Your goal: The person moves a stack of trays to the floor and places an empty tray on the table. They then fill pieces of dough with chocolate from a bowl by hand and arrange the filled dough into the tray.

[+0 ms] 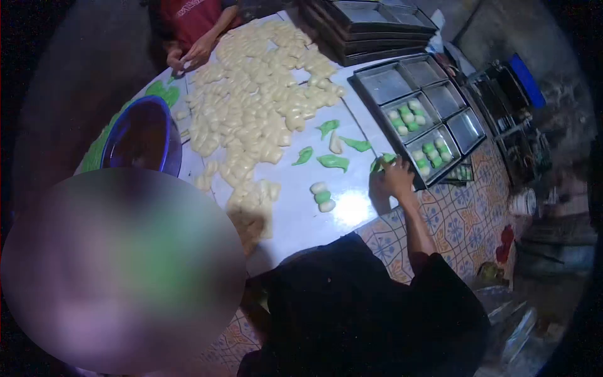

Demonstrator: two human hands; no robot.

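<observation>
Apparently, the step in hand is gathering small dough pieces near the tray: the right hand reaches palm down to the tray's near edge, its fingers loosely spread over a green piece, though whether they pinch it I cannot tell. The left hand is out of sight, so its state cannot be told either. The tray lies at the right end of the surface, with white and green balls grouped in two adjoining compartments of its inner column. The next move seems to call for a light, shallow grip, since the green dough looks soft and could be squashed. Near the front edge sits a short row of three pieces, white, green, white; beyond it lie flat green scraps around one pale piece. A broad spread of pale dough pieces covers much of the white top, beside a purple tub whose dark contents are unclear, with more green dough behind. Across the surface, a co-worker's hands meet around something pale. More trays are stacked at the far corner; patterned tiles cover the floor, and the room's edges fall into shadow.
</observation>
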